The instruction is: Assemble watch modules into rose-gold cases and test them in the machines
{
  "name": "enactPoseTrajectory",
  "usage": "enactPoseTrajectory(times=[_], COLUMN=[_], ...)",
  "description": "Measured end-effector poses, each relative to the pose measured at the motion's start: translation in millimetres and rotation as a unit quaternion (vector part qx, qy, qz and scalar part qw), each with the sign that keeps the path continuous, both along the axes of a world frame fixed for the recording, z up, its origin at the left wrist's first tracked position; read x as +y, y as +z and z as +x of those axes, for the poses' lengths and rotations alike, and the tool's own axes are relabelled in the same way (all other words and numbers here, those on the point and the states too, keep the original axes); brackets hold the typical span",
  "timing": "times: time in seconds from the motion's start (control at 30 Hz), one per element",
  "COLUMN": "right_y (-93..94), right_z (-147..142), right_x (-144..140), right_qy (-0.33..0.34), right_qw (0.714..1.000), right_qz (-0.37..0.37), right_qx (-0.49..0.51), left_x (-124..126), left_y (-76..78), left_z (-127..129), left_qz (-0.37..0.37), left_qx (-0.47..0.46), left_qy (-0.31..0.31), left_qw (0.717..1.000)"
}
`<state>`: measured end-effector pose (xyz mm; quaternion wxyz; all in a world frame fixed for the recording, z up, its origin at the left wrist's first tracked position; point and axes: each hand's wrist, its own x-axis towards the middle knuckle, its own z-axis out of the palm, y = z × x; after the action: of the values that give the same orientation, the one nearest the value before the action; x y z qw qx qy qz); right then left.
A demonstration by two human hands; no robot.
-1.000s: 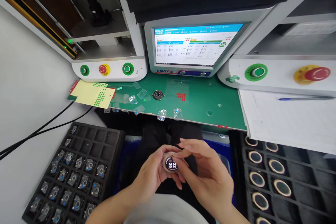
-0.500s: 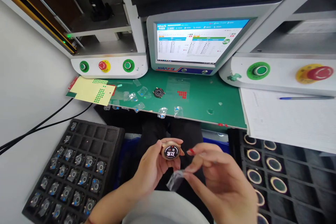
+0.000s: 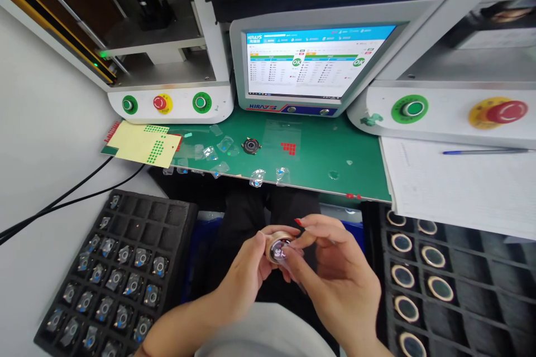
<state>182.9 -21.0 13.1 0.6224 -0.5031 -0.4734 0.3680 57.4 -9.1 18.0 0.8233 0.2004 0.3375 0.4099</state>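
– Where does the view look from?
– From the person's head, forward and steeply down, close on the left hand point(image 3: 243, 279) and right hand point(image 3: 339, 284).
– And past the hands?
– The green bench point(image 3: 318, 162), then the monitor point(image 3: 310, 67), farther off.

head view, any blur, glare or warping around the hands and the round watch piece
Head view: round watch piece fairly sharp, digits partly covered by the right hand; left hand slightly soft; monitor bright, not blown out; machine edges bow from wide-angle distortion.

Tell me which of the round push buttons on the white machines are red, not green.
Two: the middle button on the left machine, between its green buttons, and the large one at far right; both have yellow collars.
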Motion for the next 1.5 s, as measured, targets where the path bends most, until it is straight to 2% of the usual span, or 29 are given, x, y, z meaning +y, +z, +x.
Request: enactPoseTrajectory(times=[0.23,0.47,0.6,0.67,0.7,0.77,0.83,0.9,1.0,1.1,1.17,1.23,1.3,1.37,1.5], right_y=[-9.9,-12.1,-14.4,-15.4,-15.9,-17.4,-20.3,-24.5,-29.8,-29.0,-24.2,-17.9,-12.3,-9.0,-7.0], right_z=[0,-1,1,6,9,14,18,20,20,16,13,9,6,3,0], right_x=[-3,1,7,6,3,-5,-12,-15,-14,-11,-11,-10,-9,-8,-10], right_qy=[-0.018,-0.032,-0.104,-0.150,-0.150,-0.098,-0.017,0.030,0.049,0.022,-0.019,-0.049,-0.041,-0.024,-0.028], right_qw=[0.993,0.994,0.988,0.973,0.962,0.937,0.914,0.901,0.896,0.923,0.960,0.991,0.993,0.982,0.978], right_qz=[0.064,0.078,0.071,0.116,0.157,0.239,0.282,0.270,0.243,0.235,0.201,0.124,0.035,-0.018,-0.030], right_qx=[-0.094,-0.064,-0.085,-0.132,-0.166,-0.236,-0.292,-0.339,-0.370,-0.305,-0.192,-0.035,0.108,0.188,0.207], left_x=[-2,-1,-1,0,1,4,7,8,5,1,-2,-3,-2,0,2], left_y=[2.0,9.6,9.8,9.3,9.3,10.0,11.7,13.5,13.5,7.4,1.2,-3.9,-5.8,-3.9,4.1], left_z=[-4,-1,-1,-1,-1,-2,-3,-4,-6,-11,-14,-16,-15,-11,-4], left_qz=[0.077,0.032,0.033,0.009,-0.009,-0.050,-0.075,-0.078,-0.069,-0.047,-0.001,0.058,0.109,0.136,0.156], left_qx=[0.086,0.080,0.082,0.062,0.047,0.014,-0.009,-0.012,0.020,0.056,0.082,0.119,0.139,0.129,0.143], left_qy=[-0.036,-0.051,-0.061,-0.044,-0.034,-0.019,-0.017,-0.018,-0.023,-0.031,-0.043,-0.048,-0.038,-0.029,0.000], left_qw=[0.993,0.995,0.994,0.997,0.998,0.998,0.997,0.997,0.997,0.997,0.996,0.990,0.984,0.982,0.977])
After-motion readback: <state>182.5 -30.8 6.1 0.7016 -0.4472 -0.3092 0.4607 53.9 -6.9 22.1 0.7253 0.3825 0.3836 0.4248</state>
